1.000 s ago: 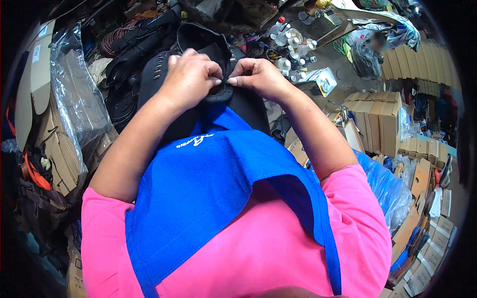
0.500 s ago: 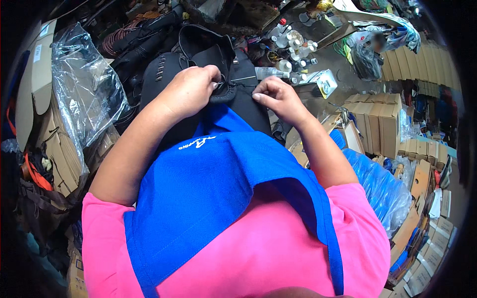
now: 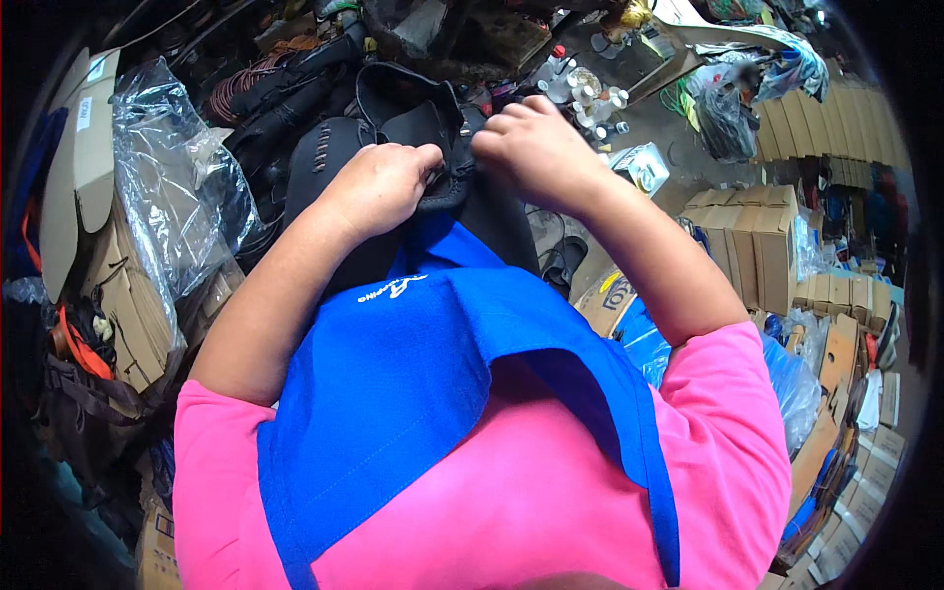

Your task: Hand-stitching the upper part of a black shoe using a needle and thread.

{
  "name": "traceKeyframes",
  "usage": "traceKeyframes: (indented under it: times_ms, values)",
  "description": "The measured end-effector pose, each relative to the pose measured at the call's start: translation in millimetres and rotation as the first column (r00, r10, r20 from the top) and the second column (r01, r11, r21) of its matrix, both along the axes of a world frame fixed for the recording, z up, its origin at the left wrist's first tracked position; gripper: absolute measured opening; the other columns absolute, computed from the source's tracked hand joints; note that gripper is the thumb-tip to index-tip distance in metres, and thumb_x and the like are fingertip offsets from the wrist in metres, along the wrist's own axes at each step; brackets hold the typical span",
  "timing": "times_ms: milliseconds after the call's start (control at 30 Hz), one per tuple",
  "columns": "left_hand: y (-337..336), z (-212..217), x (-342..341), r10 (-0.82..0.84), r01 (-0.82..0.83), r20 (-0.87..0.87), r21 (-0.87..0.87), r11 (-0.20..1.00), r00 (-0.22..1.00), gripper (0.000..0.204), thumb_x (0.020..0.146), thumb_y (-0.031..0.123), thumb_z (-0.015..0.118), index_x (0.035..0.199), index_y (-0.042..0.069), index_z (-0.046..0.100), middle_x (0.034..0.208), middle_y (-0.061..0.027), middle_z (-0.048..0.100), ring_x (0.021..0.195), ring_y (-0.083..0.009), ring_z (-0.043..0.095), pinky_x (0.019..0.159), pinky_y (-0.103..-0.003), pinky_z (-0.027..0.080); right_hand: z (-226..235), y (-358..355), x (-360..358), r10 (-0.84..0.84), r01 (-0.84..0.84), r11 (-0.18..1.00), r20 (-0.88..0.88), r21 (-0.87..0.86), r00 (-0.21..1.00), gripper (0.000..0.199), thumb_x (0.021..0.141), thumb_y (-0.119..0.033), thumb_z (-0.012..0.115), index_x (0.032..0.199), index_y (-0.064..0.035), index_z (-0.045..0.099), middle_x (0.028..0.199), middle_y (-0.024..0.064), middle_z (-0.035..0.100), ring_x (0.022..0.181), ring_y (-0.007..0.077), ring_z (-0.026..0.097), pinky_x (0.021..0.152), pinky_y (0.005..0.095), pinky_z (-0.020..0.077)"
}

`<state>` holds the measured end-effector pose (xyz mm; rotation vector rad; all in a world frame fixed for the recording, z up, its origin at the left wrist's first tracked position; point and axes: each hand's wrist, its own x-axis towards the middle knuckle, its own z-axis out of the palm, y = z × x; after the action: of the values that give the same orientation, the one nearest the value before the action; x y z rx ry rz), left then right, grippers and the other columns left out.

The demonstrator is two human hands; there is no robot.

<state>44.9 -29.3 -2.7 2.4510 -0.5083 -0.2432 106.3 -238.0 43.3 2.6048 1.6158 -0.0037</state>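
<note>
A soft black piece (image 3: 411, 120) with a raised, curved rim, looking like a shoe upper, lies across my lap between my knees. My left hand (image 3: 379, 189) is closed, thumb and fingers pinching its near edge. To the right of it, my right hand (image 3: 536, 147) is raised with curled fingers, just beyond the piece's right side; whatever it grips is hidden. Under both hands are black trousers (image 3: 313, 182) with a row of light cross-stitches at the left knee. A blue apron (image 3: 393, 374) covers my front below the piece.
Bottles (image 3: 582, 90) stand on the floor ahead to the right. Cardboard boxes (image 3: 752, 236) and blue plastic-wrapped goods (image 3: 787, 383) are at the right. Clear plastic sheeting (image 3: 167, 167) hangs over cardboard on the left. A dark sandal (image 3: 564, 261) lies beside my right leg.
My right hand has moved up and forward, and its fingers have curled in. A thin straight line, like a needle or taut thread, showed between the hands before and is now hidden. My left hand keeps its pinch.
</note>
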Motion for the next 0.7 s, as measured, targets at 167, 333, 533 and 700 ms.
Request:
traceKeyframes:
  times_ms: [167,333,533,700]
  values:
    - [0.2,-5.2,1.5,-0.031,0.031,0.007,0.004,1.000,0.999,0.015,0.084,0.011,0.052,0.097,0.004,0.058,0.085,-0.0215,0.062,0.086,-0.0394,0.060,0.074,-0.047,0.047,-7.7,0.7,0.1,-0.011,0.006,0.999,-0.106,-0.053,0.994,0.017,0.074,-0.022,0.066,0.090,-0.0149,0.062,0.090,0.0041,0.061,0.094,0.0227,0.059,0.084,0.0374,0.0400]
    - [-0.1,-8.2,2.1,-0.006,0.006,0.016,-0.010,1.000,1.000,0.014,0.084,0.010,0.052,0.096,0.004,0.058,0.083,-0.0210,0.062,0.084,-0.0391,0.060,0.074,-0.047,0.047,-1.0,-32.7,4.9,-0.090,0.111,0.969,-0.102,0.219,0.991,0.014,0.071,-0.023,0.070,0.082,-0.0165,0.063,0.093,0.0032,0.058,0.092,0.0240,0.056,0.085,0.0378,0.0393]
    - [0.3,-5.3,5.7,-0.041,0.041,0.014,0.007,0.999,0.999,0.014,0.084,0.009,0.053,0.095,0.004,0.058,0.083,-0.0207,0.062,0.084,-0.0385,0.061,0.073,-0.047,0.048,-4.1,-59.2,-26.0,-0.121,0.131,0.966,-0.060,0.225,0.991,0.023,0.067,-0.024,0.073,0.087,-0.0177,0.065,0.100,0.0039,0.059,0.095,0.0248,0.056,0.090,0.0390,0.0364]
    - [-0.7,-4.6,5.4,-0.049,0.048,0.029,0.024,0.999,0.998,0.012,0.083,0.009,0.052,0.093,0.004,0.058,0.081,-0.0203,0.062,0.083,-0.0379,0.061,0.073,-0.047,0.048,-7.7,-26.8,-21.5,-0.198,0.207,0.911,-0.060,0.356,0.978,0.024,0.072,-0.020,0.068,0.094,-0.0143,0.062,0.096,0.0052,0.061,0.095,0.0237,0.057,0.092,0.0383,0.0358]
